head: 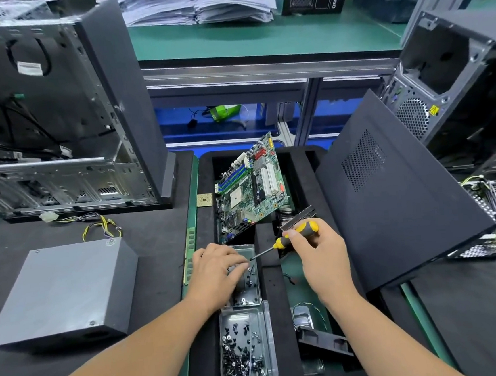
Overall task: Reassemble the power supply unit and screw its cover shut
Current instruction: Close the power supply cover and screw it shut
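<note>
1. Nearest you, a clear box of dark screws (pixel 245 348) sat in the black foam tray (pixel 276 305).
2. Your right hand (pixel 321 255) gripped the yellow-and-black screwdriver (pixel 295 234), fingers curled round its handle, tip angled down to the farther clear box (pixel 246 273).
3. Your left hand (pixel 216 270) reached into that box, fingertips bent among the screws; whether they pinched one, you couldn't tell.
4. Well apart on the left mat lay the grey power supply unit (pixel 65 289), cover on.

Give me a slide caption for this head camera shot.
Left hand picks screws from clear plastic tray; right hand holds yellow-and-black screwdriver.
</note>
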